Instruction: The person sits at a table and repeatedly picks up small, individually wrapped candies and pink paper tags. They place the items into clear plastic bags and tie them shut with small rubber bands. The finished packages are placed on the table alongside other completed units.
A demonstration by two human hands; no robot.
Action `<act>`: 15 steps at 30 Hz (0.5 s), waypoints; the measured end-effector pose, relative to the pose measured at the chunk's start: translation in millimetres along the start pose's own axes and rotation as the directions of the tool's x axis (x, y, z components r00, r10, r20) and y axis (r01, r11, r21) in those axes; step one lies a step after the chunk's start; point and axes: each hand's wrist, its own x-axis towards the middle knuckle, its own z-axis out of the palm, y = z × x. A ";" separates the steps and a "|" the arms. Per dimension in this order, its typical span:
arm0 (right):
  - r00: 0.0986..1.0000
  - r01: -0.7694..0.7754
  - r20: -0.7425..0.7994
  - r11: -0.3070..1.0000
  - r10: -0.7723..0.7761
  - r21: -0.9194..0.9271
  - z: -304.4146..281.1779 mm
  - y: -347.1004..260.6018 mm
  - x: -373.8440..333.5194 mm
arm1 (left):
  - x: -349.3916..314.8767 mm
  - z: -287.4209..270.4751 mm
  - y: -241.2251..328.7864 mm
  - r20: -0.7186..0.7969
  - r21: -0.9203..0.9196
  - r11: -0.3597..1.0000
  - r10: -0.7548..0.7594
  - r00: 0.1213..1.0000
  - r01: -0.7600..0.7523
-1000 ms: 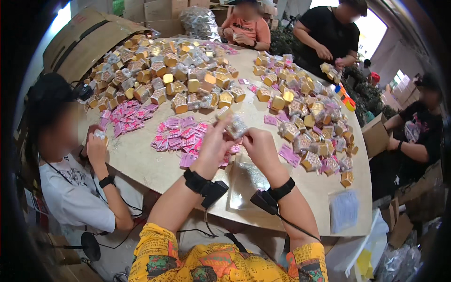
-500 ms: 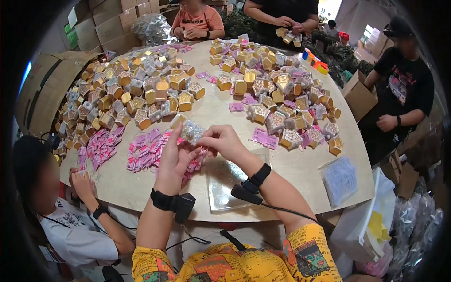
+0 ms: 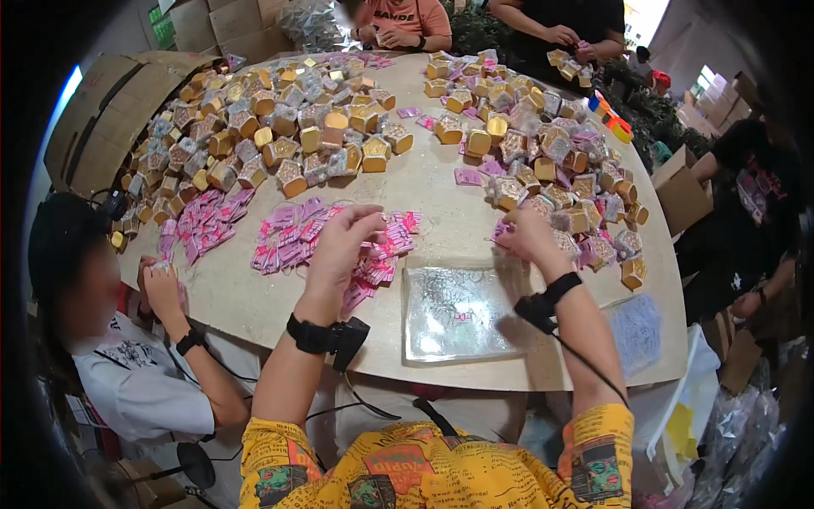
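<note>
One loosely open left hand (image 3: 343,246) hovers by the pink tags (image 3: 287,239), while the right hand (image 3: 532,234), its grip unclear, sits at the edge of heaped gold pieces (image 3: 544,170), where brushing knuckles could topple some across the surface (image 3: 437,220).

Left hand (image 3: 337,252) by tags (image 3: 292,235); right (image 3: 532,235) by ornaments (image 3: 545,170)

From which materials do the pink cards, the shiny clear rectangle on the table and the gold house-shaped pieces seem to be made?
Pink cards: probably printed paper or card, flat and thin.
Clear rectangle: likely glossy plastic, see-through with glare; glass is not ruled out.
Gold house-shaped pieces: perhaps plastic or coated card, with smooth gold sides.
</note>
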 end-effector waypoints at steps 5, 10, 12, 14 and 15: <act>1.000 -0.004 0.002 0.988 0.003 0.153 6.6 -20.5 12.4 | 15.5 17.5 -9.9 0.183 0.254 0.953 0.122 0.976 -0.167; 0.989 0.134 -0.019 0.835 -0.146 0.534 -55.7 -101.6 -6.4 | 29.0 51.0 -12.2 0.331 0.472 0.570 0.593 0.734 -0.673; 0.981 0.173 -0.050 0.743 -0.185 0.646 -66.8 -120.7 -18.7 | 25.4 54.1 -5.6 0.321 0.551 0.622 0.457 0.829 -0.556; 0.985 0.136 -0.016 0.704 -0.174 0.697 -71.7 -125.2 -28.6 | 19.4 50.9 -0.7 0.309 0.383 0.819 0.323 0.895 -0.428; 0.986 0.113 0.002 0.674 -0.168 0.730 -69.1 -126.3 -34.5 | 12.9 47.3 0.9 0.314 0.302 0.891 0.241 0.918 -0.338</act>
